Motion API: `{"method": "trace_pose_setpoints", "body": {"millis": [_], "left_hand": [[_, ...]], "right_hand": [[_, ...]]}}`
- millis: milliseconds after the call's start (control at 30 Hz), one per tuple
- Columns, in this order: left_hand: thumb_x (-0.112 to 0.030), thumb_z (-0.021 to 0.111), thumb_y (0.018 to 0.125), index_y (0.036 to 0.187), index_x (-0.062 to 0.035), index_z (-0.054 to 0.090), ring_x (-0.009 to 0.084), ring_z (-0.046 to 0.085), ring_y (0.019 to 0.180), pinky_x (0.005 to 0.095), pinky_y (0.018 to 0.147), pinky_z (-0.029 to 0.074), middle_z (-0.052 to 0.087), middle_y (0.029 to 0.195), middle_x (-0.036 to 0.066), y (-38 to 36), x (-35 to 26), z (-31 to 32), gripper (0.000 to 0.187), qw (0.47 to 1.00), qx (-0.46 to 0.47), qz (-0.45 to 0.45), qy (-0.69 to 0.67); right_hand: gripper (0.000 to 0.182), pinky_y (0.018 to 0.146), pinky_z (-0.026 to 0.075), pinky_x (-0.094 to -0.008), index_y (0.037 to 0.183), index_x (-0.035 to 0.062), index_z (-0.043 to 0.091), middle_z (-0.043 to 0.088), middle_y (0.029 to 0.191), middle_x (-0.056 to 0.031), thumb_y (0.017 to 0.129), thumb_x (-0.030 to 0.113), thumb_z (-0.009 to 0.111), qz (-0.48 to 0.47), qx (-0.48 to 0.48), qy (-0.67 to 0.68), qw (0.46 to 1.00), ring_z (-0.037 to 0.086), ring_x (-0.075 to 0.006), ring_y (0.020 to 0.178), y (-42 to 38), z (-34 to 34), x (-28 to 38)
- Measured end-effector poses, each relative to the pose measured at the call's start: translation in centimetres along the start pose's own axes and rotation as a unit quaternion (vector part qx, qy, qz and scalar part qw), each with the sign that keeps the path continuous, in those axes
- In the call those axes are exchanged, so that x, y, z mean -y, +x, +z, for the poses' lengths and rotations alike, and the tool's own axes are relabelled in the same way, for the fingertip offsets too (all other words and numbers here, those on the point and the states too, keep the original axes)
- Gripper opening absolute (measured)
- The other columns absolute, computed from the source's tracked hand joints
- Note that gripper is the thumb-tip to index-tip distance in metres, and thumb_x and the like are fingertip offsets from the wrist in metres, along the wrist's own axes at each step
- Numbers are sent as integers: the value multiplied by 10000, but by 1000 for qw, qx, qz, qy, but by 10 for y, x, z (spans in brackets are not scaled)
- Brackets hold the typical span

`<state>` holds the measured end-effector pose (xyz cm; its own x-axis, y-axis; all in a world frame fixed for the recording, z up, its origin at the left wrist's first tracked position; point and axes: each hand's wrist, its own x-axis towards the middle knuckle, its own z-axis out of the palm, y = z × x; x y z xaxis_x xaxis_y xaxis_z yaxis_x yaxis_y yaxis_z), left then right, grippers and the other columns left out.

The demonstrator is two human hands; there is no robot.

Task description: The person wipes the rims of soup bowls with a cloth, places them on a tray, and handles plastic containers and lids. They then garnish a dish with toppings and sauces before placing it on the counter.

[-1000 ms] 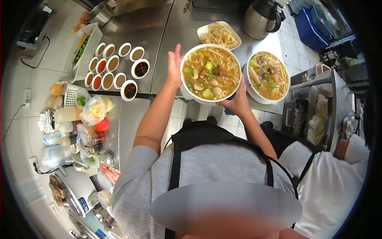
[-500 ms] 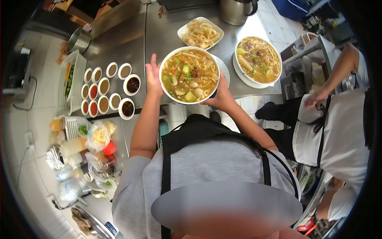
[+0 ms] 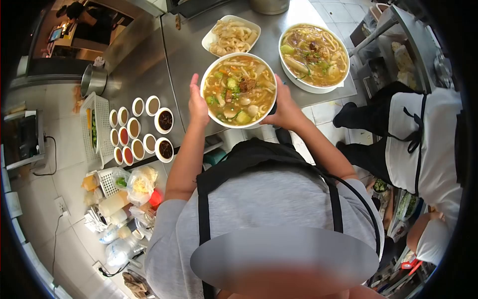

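A white bowl of noodle soup (image 3: 238,90) is held between my two hands, over the front edge of the steel counter. My left hand (image 3: 198,101) presses its left side with the fingers pointing up. My right hand (image 3: 285,108) grips the right side, its fingers partly hidden under and behind the rim. Vegetables, noodles and brown minced bits float in the broth. Just behind it sits a white dish of pale, flat fried strips (image 3: 233,37). A second bowl of noodle soup (image 3: 314,56) stands on the counter to the right.
Several small sauce cups (image 3: 133,128) cluster at the left of the steel counter (image 3: 144,65), beside a white plastic basket (image 3: 94,130). Bagged food and bottles (image 3: 132,199) crowd the lower left. A co-worker in a white apron (image 3: 416,134) stands close on my right, near metal shelving (image 3: 393,45).
The view has shifted and turned slightly. Both hands still hold the bowl, which now overlaps the front of the fried-strip dish. The co-worker's arm has left the spot by the apron.
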<state>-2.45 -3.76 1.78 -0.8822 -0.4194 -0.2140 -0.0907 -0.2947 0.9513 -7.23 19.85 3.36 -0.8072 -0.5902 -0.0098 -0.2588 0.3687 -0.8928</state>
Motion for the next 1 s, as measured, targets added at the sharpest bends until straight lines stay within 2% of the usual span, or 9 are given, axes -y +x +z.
{"method": "trace_pose_setpoints", "body": {"millis": [200,300,367,500,600,733,833,933,1000], "left_hand": [[-478,142,870,1287,-19,150,260,409,1085,354,921,329,356,1218,192,8,-6,-3,620,997,7,8,-71],[-540,154,843,1281,5,155,266,347,1131,349,964,254,329,1235,206,1,-7,-7,699,1000,-24,9,2],[-530,177,846,1264,-18,233,232,374,1078,315,898,295,365,1206,169,-4,-7,-23,664,996,-82,-8,38],[-439,265,866,1212,-72,347,128,454,876,255,721,355,470,1041,67,-38,-14,-49,511,988,-143,-28,53],[-329,401,848,1162,-88,400,88,490,748,234,651,376,515,948,30,-74,-13,-63,396,982,-140,-77,101],[-300,500,799,1100,-31,450,121,512,677,271,612,422,541,775,43,-94,5,-70,407,984,-58,-125,117],[-286,536,765,1082,-11,458,190,553,741,300,638,437,571,804,105,-87,31,-62,426,983,-85,4,160],[-239,537,749,1096,6,449,225,546,870,310,745,432,559,910,145,-75,29,-53,434,979,-71,15,192],[-237,542,735,1088,7,455,255,543,894,326,753,430,554,928,173,-70,33,-50,438,977,-60,36,203]], "right_hand": [[1133,966,250,-406,1290,20,38,252,1265,-230,451,189,781,-22,19,-15,999,248,-393,1159,11,-1,-7],[1036,979,222,-377,1294,22,42,245,1273,-219,526,159,724,-32,58,17,998,241,-359,1178,8,-12,-13],[1003,983,212,-363,1298,29,34,239,1277,-210,552,143,695,-17,97,27,995,231,-344,1188,8,-18,-20],[581,853,359,-318,1198,7,322,480,1048,-166,677,58,575,85,139,24,986,465,-233,987,-7,-35,-4],[353,719,415,-256,1092,1,425,543,848,-78,751,35,508,167,269,18,948,519,-126,793,-26,-42,13],[278,699,399,-235,1058,24,448,525,848,-39,803,123,497,255,292,48,921,487,-100,776,-31,-27,24],[280,712,395,-239,1048,22,448,518,848,-43,829,196,464,330,234,116,907,490,-115,791,-31,-22,5],[278,725,395,-234,1040,2,443,523,861,-54,819,171,439,402,142,181,886,497,-126,791,-24,-9,31],[276,738,388,-231,1037,7,443,518,867,-49,794,137,433,404,228,139,875,492,-123,802,-23,-5,48]]}}
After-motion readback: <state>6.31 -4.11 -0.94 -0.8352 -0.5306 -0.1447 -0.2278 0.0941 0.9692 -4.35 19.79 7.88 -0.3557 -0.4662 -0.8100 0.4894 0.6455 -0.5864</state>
